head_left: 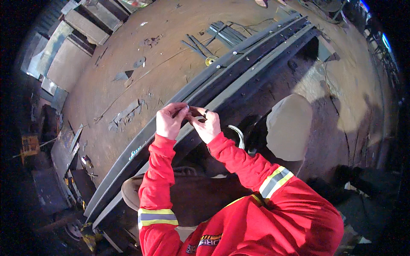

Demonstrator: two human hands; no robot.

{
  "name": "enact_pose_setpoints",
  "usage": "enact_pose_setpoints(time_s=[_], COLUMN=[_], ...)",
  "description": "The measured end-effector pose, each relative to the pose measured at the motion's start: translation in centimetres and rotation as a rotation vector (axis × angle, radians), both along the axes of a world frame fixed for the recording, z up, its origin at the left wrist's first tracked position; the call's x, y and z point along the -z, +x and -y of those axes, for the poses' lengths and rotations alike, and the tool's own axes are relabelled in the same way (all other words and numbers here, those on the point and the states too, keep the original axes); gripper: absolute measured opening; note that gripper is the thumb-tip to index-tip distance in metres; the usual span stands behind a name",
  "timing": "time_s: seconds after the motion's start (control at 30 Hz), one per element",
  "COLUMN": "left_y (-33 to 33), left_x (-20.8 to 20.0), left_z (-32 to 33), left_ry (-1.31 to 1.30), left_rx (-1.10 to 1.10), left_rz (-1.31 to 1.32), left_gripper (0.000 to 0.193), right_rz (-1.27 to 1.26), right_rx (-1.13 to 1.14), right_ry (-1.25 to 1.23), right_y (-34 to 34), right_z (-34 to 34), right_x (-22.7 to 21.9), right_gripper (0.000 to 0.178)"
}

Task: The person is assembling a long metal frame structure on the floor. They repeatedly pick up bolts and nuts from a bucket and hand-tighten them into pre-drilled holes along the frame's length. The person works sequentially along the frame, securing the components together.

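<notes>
Over a pair of long dark metal beams, my two hands meet with their fingertips together. My left hand (170,121) is closed in a pinch at a tiny shiny piece (187,107), too small to name. Touching it from the other side is my right hand (206,124), also pinched, with a dark ring on one finger. What its fingertips hold is hidden. The far beam (143,142) and the near beam (232,87) run diagonally from lower left to upper right. Several bolts (218,66) stick up along them, and turquoise marks (134,152) show on the far beam.
Beyond the beams, dark metal strips (226,34) and a round yellow disc (210,60) lie on the brown floor, with flat scraps (124,75) further left. Metal boxes (70,64) stand at upper left. Beside my knee (290,126) is a white coil (239,135).
</notes>
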State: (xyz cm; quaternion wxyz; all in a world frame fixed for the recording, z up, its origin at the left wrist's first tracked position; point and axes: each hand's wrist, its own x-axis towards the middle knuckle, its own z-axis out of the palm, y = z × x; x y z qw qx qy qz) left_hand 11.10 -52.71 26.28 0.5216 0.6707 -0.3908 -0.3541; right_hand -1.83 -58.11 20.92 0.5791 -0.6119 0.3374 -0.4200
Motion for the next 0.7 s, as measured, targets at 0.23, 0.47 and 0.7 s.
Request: enact_pose_setpoints(time_s=[0.23, 0.47, 0.7], left_y=[-4.3, -6.0, -5.3], left_x=[-0.9, 1.2, 2.5], left_z=[2.6, 6.4, 13.0], left_ry=[0.037, 0.057, -0.031], left_rx=[0.017, 0.032, 0.078], left_rz=[0.175, 0.473, 0.78], left_gripper=[0.019, 0.015, 0.011], right_rz=[-0.015, -0.036, -0.003], right_rx=[0.342, 0.292, 0.473], right_ry=[-0.027, 0.164, 0.289], right_y=[-1.8, -3.2, -4.8], right_z=[0.4, 4.0, 6.8], right_x=[-0.7, 1.5, 1.7], right_gripper=[0.016, 0.025, 0.021])
